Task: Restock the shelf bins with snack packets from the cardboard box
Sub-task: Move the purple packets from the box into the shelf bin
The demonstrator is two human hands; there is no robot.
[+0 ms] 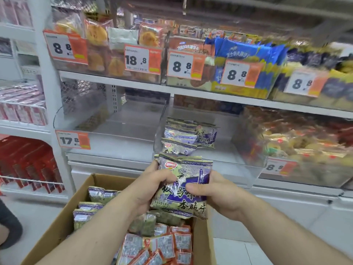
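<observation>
I see both hands above cardboard box [63,213]. Left hand [152,185] and right hand [219,192] each curl fingers round stack of purple snack packets [183,180], thumbs on front. Beyond box, more same packets [188,136] lie in clear shelf bin [248,169].

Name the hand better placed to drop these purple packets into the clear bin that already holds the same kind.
Right, probably. Both hands grip the purple packets, but the right hand sits nearer the bin, whose open part lies to that side. The left hand is over the cardboard box, handy for grabbing more.
</observation>
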